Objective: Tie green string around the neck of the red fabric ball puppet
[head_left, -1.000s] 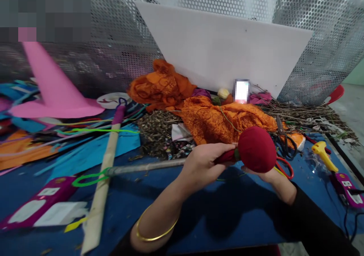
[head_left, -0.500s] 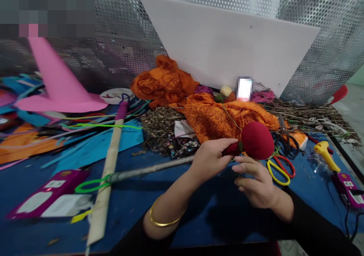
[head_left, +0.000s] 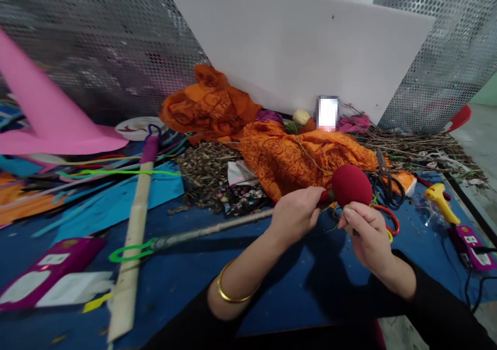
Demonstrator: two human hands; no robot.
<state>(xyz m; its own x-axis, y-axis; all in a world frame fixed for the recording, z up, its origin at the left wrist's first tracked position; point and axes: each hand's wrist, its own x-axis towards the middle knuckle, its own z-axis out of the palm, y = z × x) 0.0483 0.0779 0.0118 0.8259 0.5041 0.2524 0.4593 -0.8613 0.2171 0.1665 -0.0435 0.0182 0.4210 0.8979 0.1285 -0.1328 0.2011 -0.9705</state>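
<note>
My left hand point(head_left: 295, 214) is closed around the gathered red cloth at the neck of a stick point(head_left: 217, 229), whose end carries a round red cloth-covered ball point(head_left: 351, 184). Green thread point(head_left: 309, 157) runs down over the orange cloth point(head_left: 279, 153) toward this neck, where some green shows wrapped around it. My right hand point(head_left: 370, 238) is pinched shut just below the ball, with a strand of the green thread leading to its fingertips. A green loop point(head_left: 132, 251) sits at the stick's other end, across a pale wooden stick point(head_left: 135, 236).
Black scissors point(head_left: 386, 179) and red-handled scissors point(head_left: 390, 219) lie beyond my right hand. A yellow glue gun point(head_left: 442, 202) is at the right. A pink pointed hat point(head_left: 58, 112), dry plant bits point(head_left: 202, 171) and purple boxes point(head_left: 58, 267) surround the left. A white board point(head_left: 298, 49) stands behind.
My right hand came from behind the ball, passed below it with fingers spread, and is now pinched at its near side. My left hand keeps its hold. The view has shifted slightly.
</note>
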